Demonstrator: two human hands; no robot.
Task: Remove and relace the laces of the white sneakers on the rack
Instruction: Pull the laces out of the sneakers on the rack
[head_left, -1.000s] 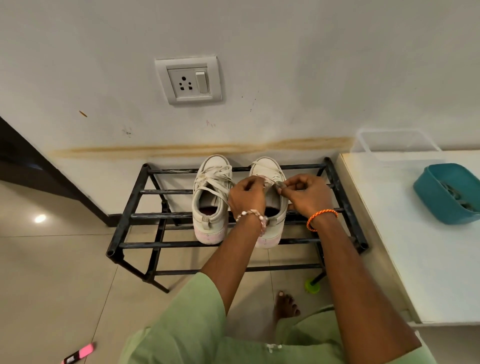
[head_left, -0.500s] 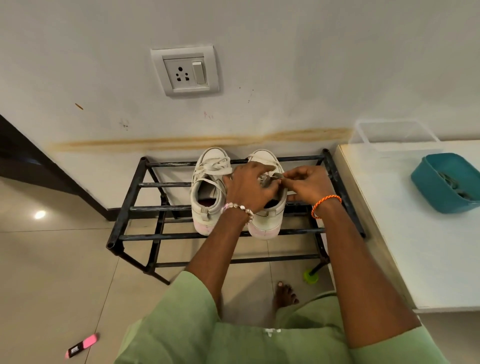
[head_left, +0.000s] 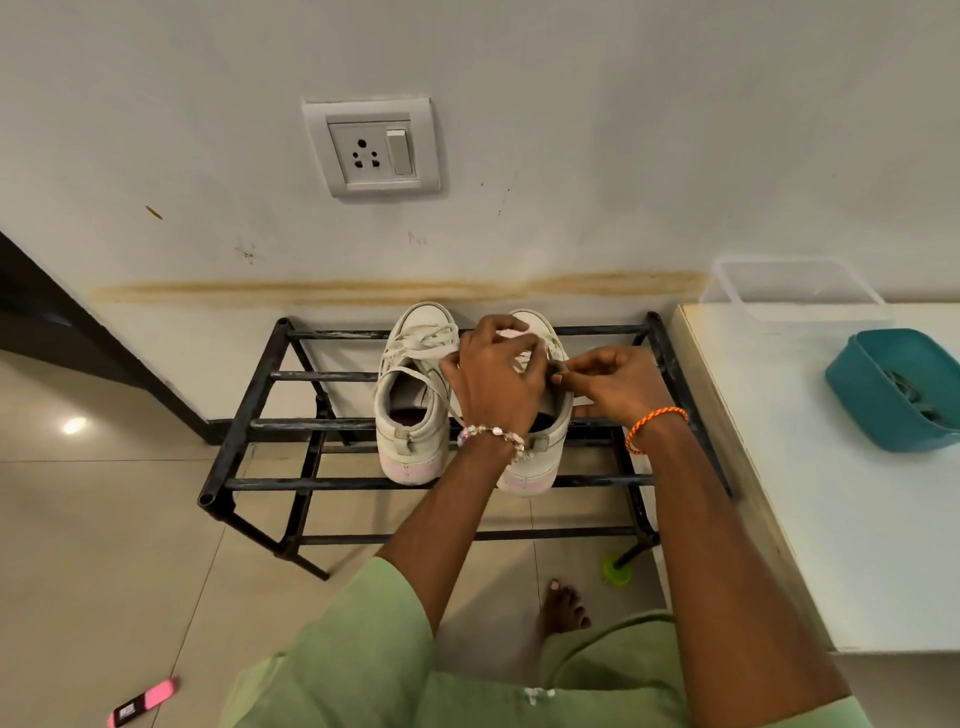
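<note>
Both hands (head_left: 498, 384) (head_left: 608, 382) hide most of the right sneaker (head_left: 540, 467).

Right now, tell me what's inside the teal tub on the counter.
The teal tub sits tilted on the white counter, apart from the clear box behind it. Something dark lies inside; it is too blurred to name. The near wall hides the bottom.

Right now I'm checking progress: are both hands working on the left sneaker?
No, the left hand and right hand are both at the laces of the right sneaker.
</note>
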